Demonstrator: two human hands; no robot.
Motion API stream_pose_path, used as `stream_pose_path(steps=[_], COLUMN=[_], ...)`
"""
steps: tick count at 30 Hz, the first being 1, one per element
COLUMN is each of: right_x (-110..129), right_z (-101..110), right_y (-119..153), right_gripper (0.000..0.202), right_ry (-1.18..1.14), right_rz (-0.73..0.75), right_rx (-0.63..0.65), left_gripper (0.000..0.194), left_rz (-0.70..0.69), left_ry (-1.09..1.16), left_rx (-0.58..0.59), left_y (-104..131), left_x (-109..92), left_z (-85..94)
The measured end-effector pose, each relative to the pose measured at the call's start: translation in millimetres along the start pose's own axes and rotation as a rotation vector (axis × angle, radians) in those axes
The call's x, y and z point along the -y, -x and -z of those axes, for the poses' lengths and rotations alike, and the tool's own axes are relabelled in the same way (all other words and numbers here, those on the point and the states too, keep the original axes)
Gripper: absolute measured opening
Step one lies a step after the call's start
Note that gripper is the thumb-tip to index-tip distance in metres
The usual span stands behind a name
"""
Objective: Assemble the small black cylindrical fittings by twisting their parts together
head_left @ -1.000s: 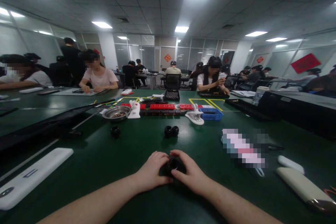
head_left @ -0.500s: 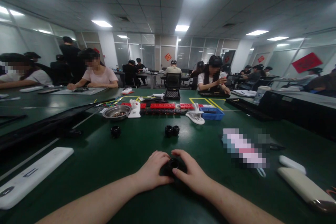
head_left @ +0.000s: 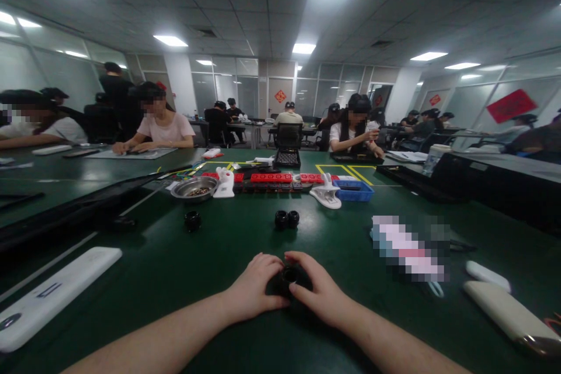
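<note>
A small black round part [head_left: 289, 274] with a hollow top sits between my hands, low in the middle of the green table [head_left: 236, 239]. My left hand [head_left: 258, 283] curls round its left side, fingertips behind it and thumb in front. From the right, my right hand [head_left: 318, 289] grips it, thumb on the near edge and fingers over the far side. Beyond my hands, two similar black parts [head_left: 287, 220] stand touching each other. Another black part [head_left: 192, 221] is farther left.
A metal bowl [head_left: 194, 188] with small pieces, white clamps [head_left: 326, 191], red blocks [head_left: 270, 178] and a blue basket [head_left: 354, 190] line the far side. A white device [head_left: 61, 295] lies left, a cream one [head_left: 508, 312] right. People sit across the table.
My hands and the black part have hardly moved. Across the table at the left, a seated person's hands have shifted over the mat.
</note>
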State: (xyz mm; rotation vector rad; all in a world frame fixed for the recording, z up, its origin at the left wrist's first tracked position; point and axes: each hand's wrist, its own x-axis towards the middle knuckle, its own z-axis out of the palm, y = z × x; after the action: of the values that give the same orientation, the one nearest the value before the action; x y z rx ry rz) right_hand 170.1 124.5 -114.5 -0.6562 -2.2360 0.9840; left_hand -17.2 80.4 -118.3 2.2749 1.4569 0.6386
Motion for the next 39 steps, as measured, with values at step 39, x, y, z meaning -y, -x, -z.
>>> stream_pose_path(steps=[39], right_x=[8.5], right_z=[2.9], right_y=[-2.2], right_gripper=[0.028], right_ry=[0.075], right_rz=[0.077], right_rx=[0.021], left_gripper=[0.043], left_rz=[0.010], left_ry=[-0.019], left_rx=[0.000], left_y=[1.0], left_x=[-1.6], left_z=[-0.1])
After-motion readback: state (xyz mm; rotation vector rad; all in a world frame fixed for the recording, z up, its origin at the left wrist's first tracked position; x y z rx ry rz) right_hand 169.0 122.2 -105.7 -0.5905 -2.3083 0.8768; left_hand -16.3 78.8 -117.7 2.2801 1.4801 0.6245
